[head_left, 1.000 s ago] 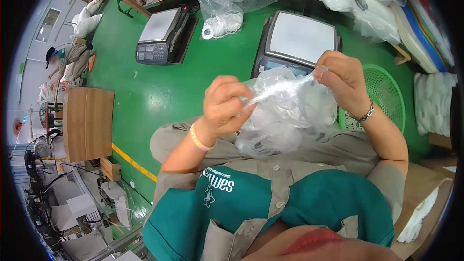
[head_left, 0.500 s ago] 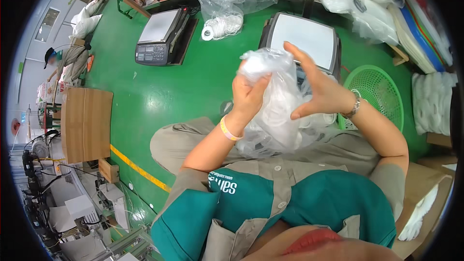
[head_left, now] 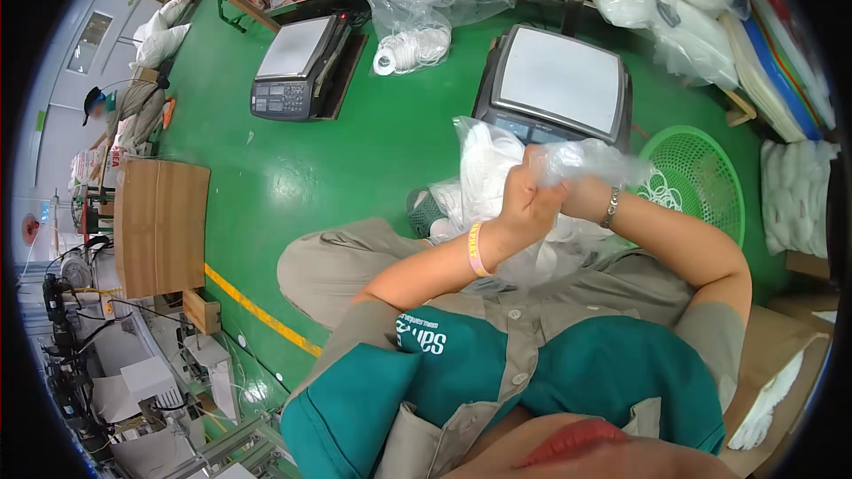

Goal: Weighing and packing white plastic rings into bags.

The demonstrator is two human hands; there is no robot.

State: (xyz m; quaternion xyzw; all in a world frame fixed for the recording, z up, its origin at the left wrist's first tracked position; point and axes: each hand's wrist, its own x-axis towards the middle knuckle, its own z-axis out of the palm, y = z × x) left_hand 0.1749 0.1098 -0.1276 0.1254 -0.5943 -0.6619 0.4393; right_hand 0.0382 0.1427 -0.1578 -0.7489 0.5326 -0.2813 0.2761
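Observation:
A clear plastic bag [head_left: 463, 200] full of looped white cord or bands lies in front of me, over my lap. My left hand [head_left: 532, 204] is closed round its gathered neck. Right beside it, my right hand [head_left: 586, 199] is closed on the same plastic, its fingers partly covered by the bunched, blurred top of the bag. Just beyond my hands stands a dark scale with a light plate [head_left: 559, 78]. To the right of my right hand, a green mesh basket [head_left: 721, 179] holds some white rings.
A second scale [head_left: 293, 49] stands at the far left, with a bagged bundle of white cord [head_left: 417, 51] nearby. A cardboard box [head_left: 164, 229] and machinery are on the left; a person [head_left: 133, 115] is farther back. Packed white bags [head_left: 797, 193] and an open carton [head_left: 781, 364] are on the right.
My hands have come together on the bag's top, the left moving right and nearer. The right hand, spread before, is now closed. The filled part of the bag now shows left of my hands.

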